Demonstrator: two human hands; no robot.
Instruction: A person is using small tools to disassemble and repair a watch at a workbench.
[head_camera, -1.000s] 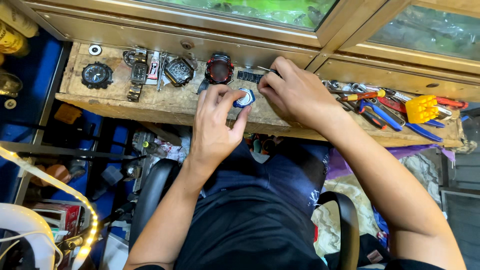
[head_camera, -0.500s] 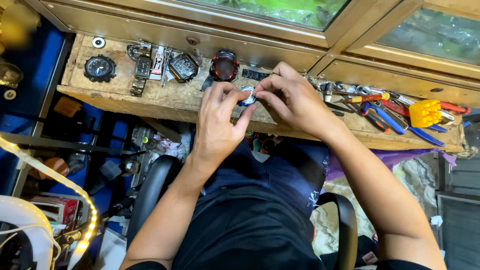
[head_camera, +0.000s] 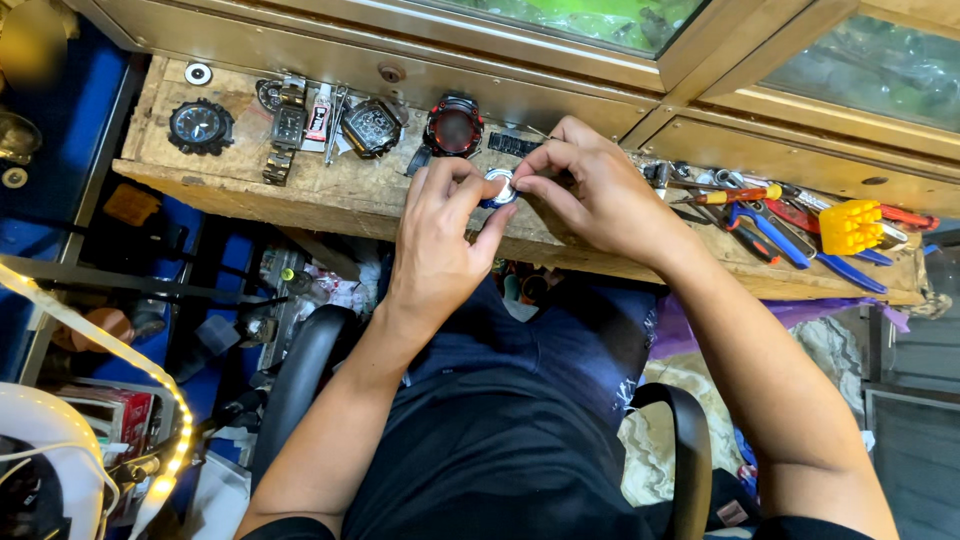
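Both hands meet over the front edge of the wooden workbench (head_camera: 330, 195), working on one small piece. Left hand (head_camera: 440, 245) rises from below with its fingers curled, thumb and forefinger pinching a small round watch case (head_camera: 499, 189) with a blue rim and a pale face. Right hand (head_camera: 595, 195) comes in from the right, its fingertips pressed together against the top of that same case, so the case sits squeezed between the two hands, just above the bench and near its middle.

Beyond the hands, the bench runs along a brass-framed glass cabinet (head_camera: 600, 60). At its right end lies a heap of pliers and screwdrivers (head_camera: 790, 225) with blue, red and yellow grips. Just behind the hands sits a red-and-black watch (head_camera: 454, 128); further left are a dark square watch (head_camera: 371, 127), a metal-banded watch (head_camera: 285, 130) and a black round watch (head_camera: 200, 125). Smallest, a washer-like ring (head_camera: 198, 73) rests at the far left corner.
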